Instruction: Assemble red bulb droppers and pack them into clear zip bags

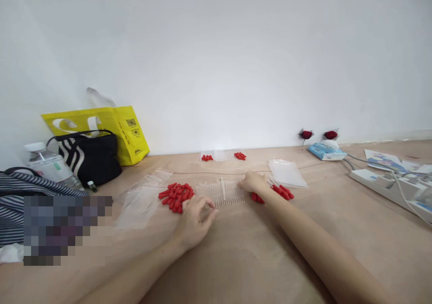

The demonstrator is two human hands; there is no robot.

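Note:
A row of clear plastic tubes (pixel 221 192) lies side by side on the tan table (pixel 236 259). My left hand (pixel 194 221) rests at the row's near left end, fingers curled toward the tubes. My right hand (pixel 253 182) touches the row's right end, with capped tubes (pixel 281 190) lying just beyond it. A heap of red caps (pixel 176 196) sits left of the row, close to my left hand. What either hand pinches is too small to tell.
Clear zip bags (pixel 143 198) lie left, another stack (pixel 286 172) right. Small red-cap groups (pixel 240 155) sit by the wall. A yellow bag (pixel 124 131), black striped bag (pixel 89 158) and water bottle (pixel 49 164) stand at left; tissue pack (pixel 326 151) and power strip (pixel 388 185) at right.

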